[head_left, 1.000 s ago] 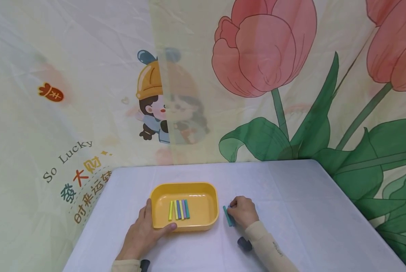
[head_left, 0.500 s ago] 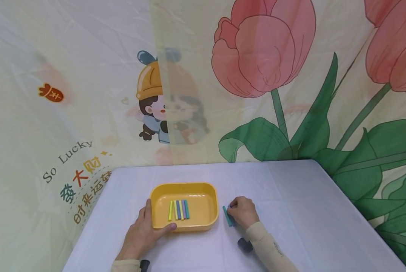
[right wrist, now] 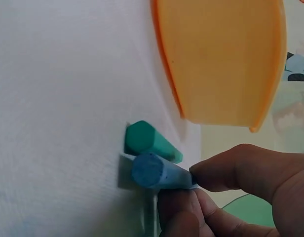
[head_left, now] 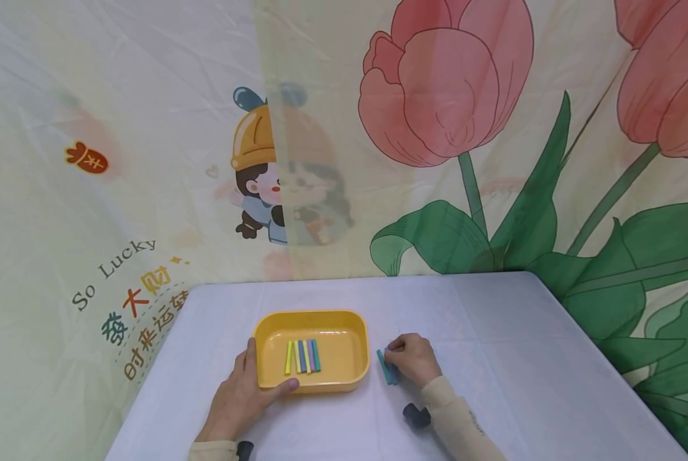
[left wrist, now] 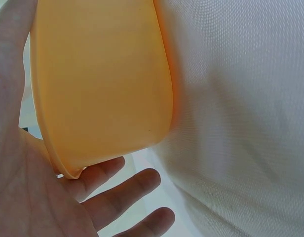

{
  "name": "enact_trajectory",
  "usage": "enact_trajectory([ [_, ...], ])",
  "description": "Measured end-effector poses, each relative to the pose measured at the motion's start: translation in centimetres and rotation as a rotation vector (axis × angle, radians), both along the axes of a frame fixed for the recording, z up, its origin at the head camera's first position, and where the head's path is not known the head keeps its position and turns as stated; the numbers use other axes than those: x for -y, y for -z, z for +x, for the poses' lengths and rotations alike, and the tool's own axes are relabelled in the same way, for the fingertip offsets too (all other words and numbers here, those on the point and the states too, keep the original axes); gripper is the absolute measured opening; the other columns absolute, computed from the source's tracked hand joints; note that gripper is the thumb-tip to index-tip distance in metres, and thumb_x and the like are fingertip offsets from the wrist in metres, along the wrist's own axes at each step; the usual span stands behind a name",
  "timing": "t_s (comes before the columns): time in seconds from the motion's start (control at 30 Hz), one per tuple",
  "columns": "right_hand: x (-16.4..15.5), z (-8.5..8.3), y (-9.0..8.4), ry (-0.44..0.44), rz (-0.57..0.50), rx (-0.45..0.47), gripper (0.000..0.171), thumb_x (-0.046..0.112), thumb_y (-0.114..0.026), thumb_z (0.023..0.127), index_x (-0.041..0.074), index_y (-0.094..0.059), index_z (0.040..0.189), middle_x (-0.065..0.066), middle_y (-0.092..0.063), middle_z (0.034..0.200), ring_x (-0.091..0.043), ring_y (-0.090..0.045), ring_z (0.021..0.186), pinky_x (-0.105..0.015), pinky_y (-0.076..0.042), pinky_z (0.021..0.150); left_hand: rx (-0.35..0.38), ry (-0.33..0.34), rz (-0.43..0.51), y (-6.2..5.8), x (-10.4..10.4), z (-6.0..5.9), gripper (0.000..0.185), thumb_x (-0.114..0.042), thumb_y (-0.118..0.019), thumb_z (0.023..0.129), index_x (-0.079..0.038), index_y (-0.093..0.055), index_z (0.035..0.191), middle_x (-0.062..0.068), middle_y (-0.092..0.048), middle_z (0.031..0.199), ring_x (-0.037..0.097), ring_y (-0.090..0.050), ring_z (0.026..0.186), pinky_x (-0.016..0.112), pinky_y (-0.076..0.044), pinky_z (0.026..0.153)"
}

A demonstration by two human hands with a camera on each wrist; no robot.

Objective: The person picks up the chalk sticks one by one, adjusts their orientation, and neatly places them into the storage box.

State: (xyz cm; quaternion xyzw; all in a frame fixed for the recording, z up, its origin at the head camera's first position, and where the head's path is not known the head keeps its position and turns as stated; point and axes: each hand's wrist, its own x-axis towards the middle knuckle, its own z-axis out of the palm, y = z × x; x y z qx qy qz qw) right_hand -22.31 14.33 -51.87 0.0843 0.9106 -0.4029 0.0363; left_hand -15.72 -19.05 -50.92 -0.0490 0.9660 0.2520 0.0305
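A yellow tray stands on the table, and my left hand grips its left end. The thumb lies along the front rim; the fingers spread around the corner in the left wrist view. Inside the tray is a row of several chalk sticks in yellow, blue, purple and green. Right of the tray, my right hand pinches a blue chalk stick between thumb and fingers at its far end. A green six-sided chalk stick lies right beside it on the cloth.
A white cloth covers the table. Behind it hangs a curtain printed with tulips and a cartoon figure. Dark wrist-worn pieces show near both cuffs.
The right hand has shifted very slightly at the blue chalk stick. The left hand and the tray stay in place.
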Motion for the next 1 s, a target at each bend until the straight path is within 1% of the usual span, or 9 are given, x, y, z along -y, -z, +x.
enact_trajectory([
  [0.23, 0.1, -0.1, -0.6, 0.005, -0.053, 0.039, 0.016, 0.016, -0.077, 0.084, 0.006, -0.075, 0.096, -0.002, -0.068, 0.083, -0.017, -0.06, 0.075, -0.03, -0.058, 0.069, 0.007, -0.001, 0.003, 0.1, 0.1, 0.0, 0.142, -0.09, -0.059, 0.071, 0.004, -0.002, 0.16, 0.032, -0.026, 0.157, 0.057, -0.049, 0.125, 0.064, -0.046, 0.1],
  [0.33, 0.1, -0.1, -0.9, 0.003, -0.075, 0.038, 0.017, 0.017, -0.077, 0.084, 0.006, -0.075, 0.097, -0.002, -0.069, 0.085, -0.017, -0.061, 0.075, -0.031, -0.058, 0.07, 0.007, -0.003, 0.007, 0.1, 0.0, 0.0, 0.142, -0.09, -0.059, 0.071, 0.004, -0.002, 0.16, 0.032, -0.026, 0.158, 0.057, -0.049, 0.125, 0.064, -0.045, 0.1],
  [0.5, 0.2, 0.0, -1.4, 0.021, -0.134, 0.062, 0.021, 0.018, -0.075, 0.084, 0.005, -0.075, 0.1, -0.003, -0.069, 0.086, -0.018, -0.061, 0.075, -0.03, -0.058, 0.069, -0.002, 0.004, 0.004, 0.1, 0.1, 0.1, 0.141, -0.09, -0.059, 0.071, 0.004, -0.002, 0.16, 0.032, -0.026, 0.158, 0.057, -0.048, 0.126, 0.063, -0.045, 0.1],
  [0.63, 0.1, -0.1, -1.8, 0.021, -0.174, 0.07, 0.022, 0.02, -0.074, 0.086, 0.004, -0.075, 0.102, -0.004, -0.068, 0.086, -0.019, -0.061, 0.075, -0.03, -0.058, 0.07, -0.01, 0.008, -0.002, 0.1, 0.1, 0.1, 0.14, -0.09, -0.059, 0.072, 0.004, -0.002, 0.16, 0.032, -0.026, 0.157, 0.057, -0.049, 0.124, 0.063, -0.046, 0.099],
  [0.8, 0.2, -0.3, -2.4, 0.029, -0.19, 0.083, 0.023, 0.022, -0.075, 0.087, 0.005, -0.075, 0.103, -0.004, -0.069, 0.089, -0.019, -0.061, 0.077, -0.03, -0.058, 0.071, -0.013, 0.008, -0.002, 0.2, 0.1, 0.0, 0.141, -0.09, -0.059, 0.072, 0.004, -0.002, 0.16, 0.032, -0.027, 0.157, 0.056, -0.05, 0.124, 0.063, -0.046, 0.099],
  [1.0, 0.2, -0.4, -3.1, 0.029, -0.207, 0.065, 0.024, 0.022, -0.075, 0.086, 0.006, -0.075, 0.104, -0.005, -0.069, 0.089, -0.019, -0.062, 0.076, -0.029, -0.057, 0.069, -0.012, 0.006, 0.004, 0.2, 0.0, -0.1, 0.141, -0.09, -0.059, 0.071, 0.003, -0.001, 0.16, 0.031, -0.026, 0.157, 0.056, -0.05, 0.124, 0.063, -0.046, 0.099],
])
